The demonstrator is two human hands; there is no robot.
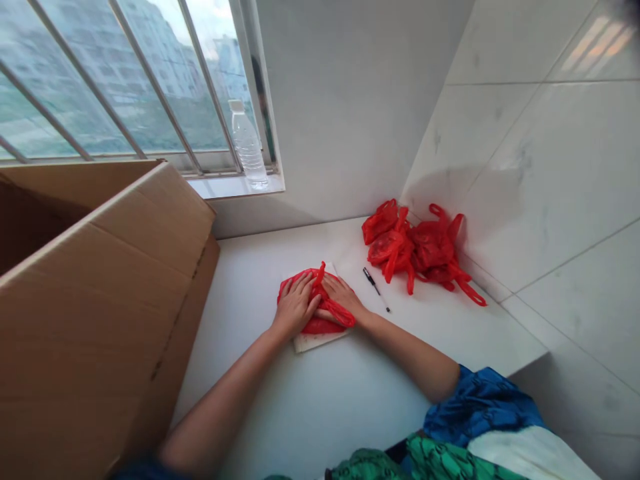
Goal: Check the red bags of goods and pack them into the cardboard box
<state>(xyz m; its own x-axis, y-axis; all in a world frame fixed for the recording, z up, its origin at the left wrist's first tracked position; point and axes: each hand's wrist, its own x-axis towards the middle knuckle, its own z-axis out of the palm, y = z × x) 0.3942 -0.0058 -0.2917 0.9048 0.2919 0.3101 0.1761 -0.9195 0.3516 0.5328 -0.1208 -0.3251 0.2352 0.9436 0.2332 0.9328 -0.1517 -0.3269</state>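
My left hand (296, 307) and my right hand (340, 297) press down on a crumpled red plastic bag (320, 325), one on each side of its middle. The bag lies folded on a white sheet of card (320, 342) on the counter, and a red handle loop crosses under my right fingers. To the right of my right hand lies a thin black-handled screwdriver (374, 287). Farther back, a heap of several red plastic bags (415, 247) sits in the corner against the tiled wall.
A large open cardboard box (95, 300) stands at the left of the white counter (280, 400). Tiled walls rise behind and to the right. A clear water bottle (247, 147) stands on the sill of a barred window. Blue and green cloth (475, 407) lies at the lower right.
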